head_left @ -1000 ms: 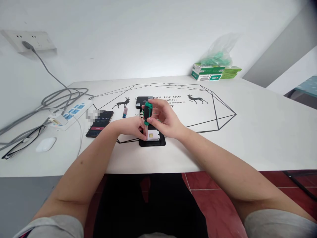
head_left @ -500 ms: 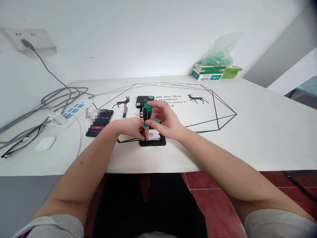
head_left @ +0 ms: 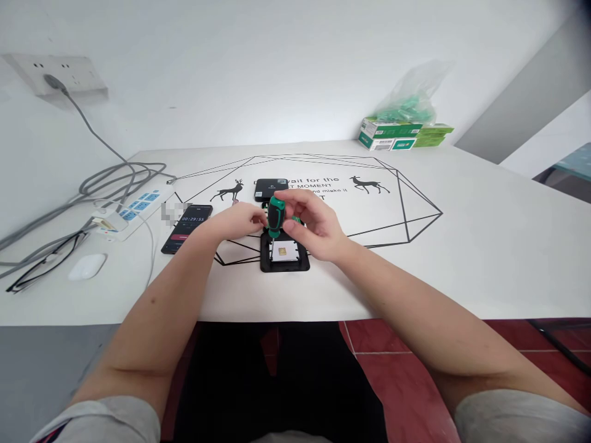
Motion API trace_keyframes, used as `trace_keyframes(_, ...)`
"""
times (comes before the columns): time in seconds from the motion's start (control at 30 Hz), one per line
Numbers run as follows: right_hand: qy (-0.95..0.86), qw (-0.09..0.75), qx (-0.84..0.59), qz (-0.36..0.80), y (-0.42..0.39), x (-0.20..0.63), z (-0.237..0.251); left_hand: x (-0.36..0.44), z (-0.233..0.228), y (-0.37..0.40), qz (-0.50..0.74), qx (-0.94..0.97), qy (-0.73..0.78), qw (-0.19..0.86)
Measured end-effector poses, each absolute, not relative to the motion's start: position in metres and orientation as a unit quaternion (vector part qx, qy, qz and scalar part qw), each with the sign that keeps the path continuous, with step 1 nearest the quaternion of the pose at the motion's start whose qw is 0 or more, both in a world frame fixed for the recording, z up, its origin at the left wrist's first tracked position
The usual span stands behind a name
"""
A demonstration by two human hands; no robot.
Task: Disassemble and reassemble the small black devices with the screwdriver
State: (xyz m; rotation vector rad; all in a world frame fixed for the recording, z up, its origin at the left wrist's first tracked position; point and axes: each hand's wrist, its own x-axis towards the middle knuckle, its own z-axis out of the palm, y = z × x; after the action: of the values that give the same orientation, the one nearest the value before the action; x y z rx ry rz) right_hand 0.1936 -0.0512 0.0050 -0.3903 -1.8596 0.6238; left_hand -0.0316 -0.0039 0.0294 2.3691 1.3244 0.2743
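My right hand (head_left: 316, 224) grips a green and black screwdriver (head_left: 277, 215) near its top, with the shaft pointing down. Its tip reaches the left edge of a black plastic housing (head_left: 284, 267), which holds a white panel (head_left: 290, 251) with a small gold square. Just left of the handle is my left hand (head_left: 240, 220), its fingers curled together; anything between them is too small to make out. Behind both hands lies a flat black box-shaped part (head_left: 270, 188) with labels. Some green parts between the hands are mostly hidden.
A phone (head_left: 187, 229) showing a timer lies to the left. Beyond it are a power strip (head_left: 143, 206), coiled cables, glasses (head_left: 44, 264) and a white earbud-type case (head_left: 87, 267). Green and white boxes (head_left: 390, 132) with a plastic bag stand at the back right.
My left hand has moved up and away from the screwdriver's tip and the housing, covering the small screwdriver and tiny bits that lay behind it. My right hand still holds the screwdriver upright.
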Motion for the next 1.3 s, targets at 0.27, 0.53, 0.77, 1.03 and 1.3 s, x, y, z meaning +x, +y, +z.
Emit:
trace_keyframes(0.27, -0.756, 0.59, -0.149, 0.243, -0.05, 0.193, 0.01, -0.037, 0.013, 0.018, 0.04, 0.788, 0.61, 0.071)
trace_keyframes(0.53, -0.726, 0.592, -0.126, 0.326, -0.048, 0.186, 0.002, -0.029, 0.015, 0.011, 0.053, 0.808, 0.574, 0.123)
trace_keyframes(0.77, -0.76, 0.57, -0.162, 0.267, -0.053, 0.192, 0.009, -0.026, 0.015, 0.006, 0.086, 0.803, 0.564, 0.17)
trace_keyframes(1.03, -0.77, 0.584, -0.172, 0.191, -0.046, 0.194, 0.011, -0.027, 0.014, 0.009, 0.076, 0.793, 0.593, 0.12)
trace_keyframes(1.3, -0.721, 0.617, -0.199, 0.244, -0.046, 0.195, 0.012, -0.034, 0.006, 0.021, 0.057, 0.759, 0.647, 0.052)
